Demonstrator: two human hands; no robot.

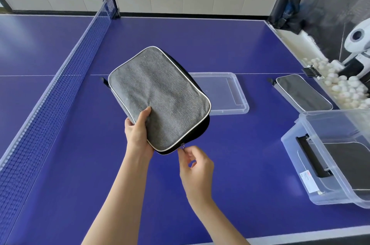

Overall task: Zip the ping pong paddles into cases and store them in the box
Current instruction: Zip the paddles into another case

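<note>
Blue tabletop below, the left hand grips the grey case while the right hand pinches its zipper pull; best drawn steadily along the seam

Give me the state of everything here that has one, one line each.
grey case: held above the table, tilted.
zipper pull: at the case's near corner, pinched.
left hand: grips the grey case.
right hand: pinches the zipper pull.
box: open, lid off, dark case inside.
lid: flat on the table.
second case: flat on the table, untouched.
</note>
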